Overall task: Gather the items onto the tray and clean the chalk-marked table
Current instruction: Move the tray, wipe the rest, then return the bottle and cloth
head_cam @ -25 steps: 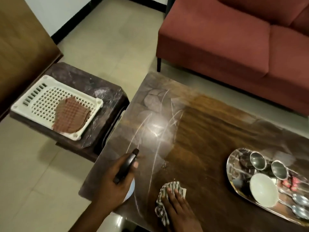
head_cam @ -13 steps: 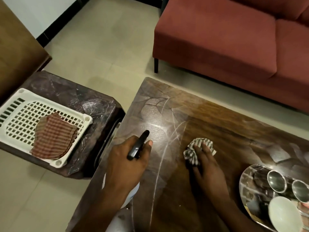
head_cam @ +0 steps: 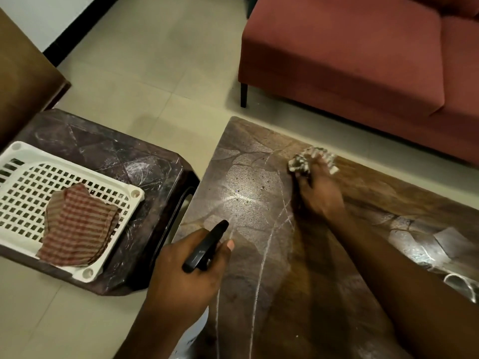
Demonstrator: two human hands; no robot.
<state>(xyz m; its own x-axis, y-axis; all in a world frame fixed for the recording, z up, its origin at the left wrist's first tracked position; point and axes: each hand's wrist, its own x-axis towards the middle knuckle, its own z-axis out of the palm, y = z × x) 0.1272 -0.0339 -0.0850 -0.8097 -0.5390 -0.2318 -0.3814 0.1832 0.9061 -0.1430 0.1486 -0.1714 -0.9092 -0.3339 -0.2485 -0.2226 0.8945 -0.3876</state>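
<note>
The dark wooden table (head_cam: 248,182) carries white chalk lines (head_cam: 261,265) running from its near edge toward the far left corner. My right hand (head_cam: 315,193) presses a crumpled striped cloth (head_cam: 308,159) onto the table near its far edge. My left hand (head_cam: 186,278) grips a spray bottle with a black trigger head (head_cam: 206,246) over the table's left side; its white body is mostly hidden under my wrist. Only a sliver of the steel tray (head_cam: 464,286) shows at the right edge.
A dark side stool (head_cam: 124,161) stands left of the table, holding a white perforated plastic tray (head_cam: 31,182) with a folded red checked cloth (head_cam: 77,226). A red sofa (head_cam: 350,60) runs along the far side. Tiled floor lies between them.
My right hand has pushed the striped cloth from the near edge across the table to its far edge. The view has swung left, so the steel tray is almost out of sight.
</note>
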